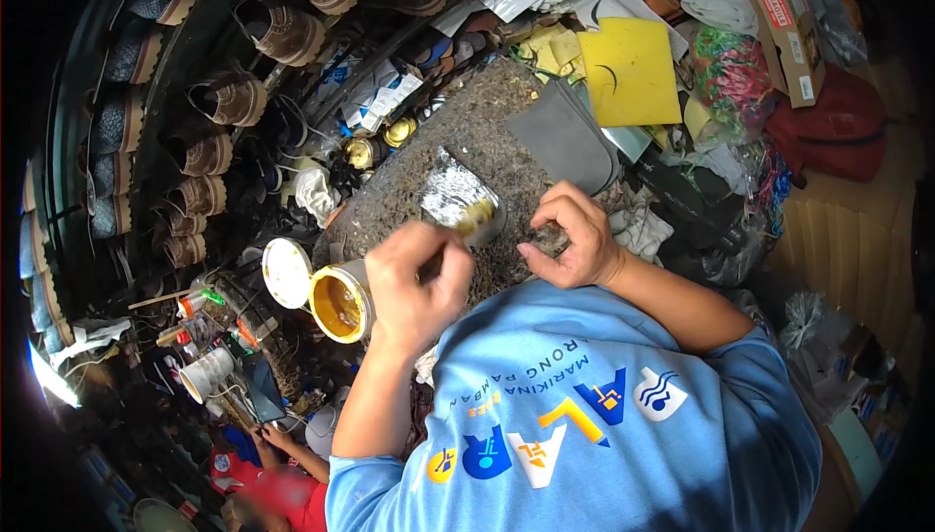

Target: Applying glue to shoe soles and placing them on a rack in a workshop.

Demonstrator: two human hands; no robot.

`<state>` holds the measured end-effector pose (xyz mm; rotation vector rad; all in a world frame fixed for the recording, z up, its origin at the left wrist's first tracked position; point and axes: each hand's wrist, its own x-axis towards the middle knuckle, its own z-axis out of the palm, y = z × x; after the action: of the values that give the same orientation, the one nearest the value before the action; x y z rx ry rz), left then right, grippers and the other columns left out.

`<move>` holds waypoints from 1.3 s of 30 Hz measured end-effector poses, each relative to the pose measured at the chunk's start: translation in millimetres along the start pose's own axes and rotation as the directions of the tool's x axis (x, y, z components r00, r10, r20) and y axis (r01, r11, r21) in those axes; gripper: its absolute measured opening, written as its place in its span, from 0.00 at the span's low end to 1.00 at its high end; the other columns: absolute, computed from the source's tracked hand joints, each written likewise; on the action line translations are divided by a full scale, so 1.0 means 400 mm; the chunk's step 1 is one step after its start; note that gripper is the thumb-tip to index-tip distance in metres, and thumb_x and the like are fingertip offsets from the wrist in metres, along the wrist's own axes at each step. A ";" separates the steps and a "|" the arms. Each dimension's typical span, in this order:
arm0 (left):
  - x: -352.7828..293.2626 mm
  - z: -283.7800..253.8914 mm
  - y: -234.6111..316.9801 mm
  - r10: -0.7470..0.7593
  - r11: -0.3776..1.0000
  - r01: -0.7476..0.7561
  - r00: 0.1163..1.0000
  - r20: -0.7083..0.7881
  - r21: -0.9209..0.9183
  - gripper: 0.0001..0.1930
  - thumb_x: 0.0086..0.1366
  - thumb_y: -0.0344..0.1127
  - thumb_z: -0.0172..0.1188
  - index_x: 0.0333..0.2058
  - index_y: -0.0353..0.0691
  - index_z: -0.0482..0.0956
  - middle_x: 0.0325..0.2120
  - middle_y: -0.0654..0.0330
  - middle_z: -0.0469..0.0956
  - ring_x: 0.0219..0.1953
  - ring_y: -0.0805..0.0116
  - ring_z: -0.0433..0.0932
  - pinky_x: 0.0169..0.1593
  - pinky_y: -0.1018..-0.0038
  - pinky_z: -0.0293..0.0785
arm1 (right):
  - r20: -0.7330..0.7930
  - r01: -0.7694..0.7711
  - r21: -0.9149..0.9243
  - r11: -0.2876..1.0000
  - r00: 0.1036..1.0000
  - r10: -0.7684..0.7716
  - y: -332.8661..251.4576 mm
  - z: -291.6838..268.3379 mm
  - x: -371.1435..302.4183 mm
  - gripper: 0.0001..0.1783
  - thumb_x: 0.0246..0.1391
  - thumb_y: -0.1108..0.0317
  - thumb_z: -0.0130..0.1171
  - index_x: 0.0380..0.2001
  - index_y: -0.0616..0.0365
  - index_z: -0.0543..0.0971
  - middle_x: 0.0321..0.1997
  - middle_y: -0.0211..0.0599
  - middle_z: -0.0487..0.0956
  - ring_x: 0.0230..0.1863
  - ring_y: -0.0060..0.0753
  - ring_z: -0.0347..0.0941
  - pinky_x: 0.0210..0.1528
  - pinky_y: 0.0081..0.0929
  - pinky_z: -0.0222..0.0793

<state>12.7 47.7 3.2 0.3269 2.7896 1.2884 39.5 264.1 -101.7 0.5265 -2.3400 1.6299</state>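
Observation:
My left hand is closed, knuckles up, beside an open tub of amber-yellow paste. A blurred yellow lump shows just beyond its fingers; what they grip is hidden. Under that lump lies a rounded grey piece with a shiny, wet-looking silvery surface, on the crusted work surface. To the right, my right hand curls in a C shape, a gap between thumb and forefinger and nothing visible in it. Dark grey rounded sheets lie stacked beyond it.
A white lid leans by the tub. Beyond are a yellow sheet and small open tins. Racks of brown shoes line the left. A carton and red bag sit right. Another person's red shirt shows lower left.

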 end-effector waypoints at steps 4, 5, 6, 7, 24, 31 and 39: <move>0.009 0.048 -0.001 0.061 0.997 -0.064 0.997 0.050 0.043 0.05 0.55 0.27 0.62 0.29 0.31 0.83 0.20 0.51 0.80 0.23 0.61 0.81 0.30 0.69 0.75 | 0.013 -0.036 -0.006 0.999 0.999 0.036 -0.002 -0.001 -0.002 0.18 0.42 0.68 0.73 0.34 0.58 0.75 0.33 0.40 0.74 0.32 0.43 0.74 0.35 0.33 0.74; -0.008 0.032 0.014 0.037 0.997 -0.044 0.993 0.111 0.064 0.05 0.55 0.26 0.61 0.28 0.31 0.84 0.21 0.51 0.80 0.24 0.61 0.82 0.30 0.70 0.75 | 0.007 -0.039 -0.010 0.999 0.999 0.039 -0.001 -0.003 0.001 0.18 0.42 0.68 0.73 0.34 0.58 0.75 0.33 0.40 0.74 0.32 0.43 0.74 0.35 0.33 0.74; -0.018 0.016 0.023 0.035 0.999 -0.039 0.994 0.108 0.035 0.04 0.54 0.26 0.62 0.27 0.32 0.83 0.20 0.50 0.80 0.22 0.57 0.81 0.30 0.67 0.76 | 0.003 -0.040 0.003 0.999 0.999 0.040 -0.004 -0.004 0.001 0.17 0.42 0.68 0.73 0.34 0.58 0.75 0.33 0.40 0.74 0.32 0.43 0.74 0.35 0.32 0.74; -0.023 0.000 0.020 0.033 0.999 -0.034 0.994 0.104 0.006 0.02 0.52 0.26 0.63 0.25 0.34 0.81 0.20 0.50 0.79 0.21 0.54 0.80 0.29 0.63 0.76 | -0.001 -0.041 0.016 0.999 0.999 0.041 -0.006 -0.005 0.000 0.17 0.42 0.68 0.73 0.34 0.58 0.75 0.33 0.40 0.74 0.32 0.42 0.74 0.35 0.32 0.74; -0.004 0.020 -0.047 -0.064 0.997 0.063 0.998 -0.018 -0.038 0.05 0.56 0.27 0.62 0.28 0.32 0.84 0.20 0.51 0.80 0.20 0.63 0.80 0.28 0.70 0.74 | 0.014 -0.045 0.012 0.999 0.999 0.045 -0.007 0.001 0.001 0.16 0.42 0.68 0.72 0.32 0.59 0.76 0.33 0.40 0.73 0.31 0.42 0.74 0.35 0.32 0.74; -0.029 -0.068 -0.058 -0.052 0.998 0.054 0.994 0.096 -0.018 0.05 0.53 0.25 0.60 0.27 0.32 0.84 0.21 0.52 0.81 0.23 0.58 0.82 0.31 0.68 0.77 | -0.003 -0.052 0.010 0.999 0.999 0.052 -0.001 0.003 0.000 0.15 0.42 0.68 0.72 0.31 0.58 0.76 0.33 0.40 0.73 0.31 0.42 0.74 0.35 0.33 0.74; -0.011 -0.081 -0.077 0.028 1.000 -0.026 0.983 0.180 -0.016 0.05 0.53 0.25 0.60 0.28 0.31 0.84 0.22 0.52 0.82 0.25 0.59 0.83 0.35 0.68 0.78 | -0.003 -0.066 0.002 0.998 0.998 0.066 -0.006 0.001 0.003 0.15 0.41 0.68 0.71 0.31 0.58 0.76 0.33 0.39 0.74 0.31 0.42 0.75 0.35 0.33 0.74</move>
<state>7.6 3.3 0.7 0.4577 2.6331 1.2165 39.6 262.7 -99.3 0.4515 -2.3781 1.6606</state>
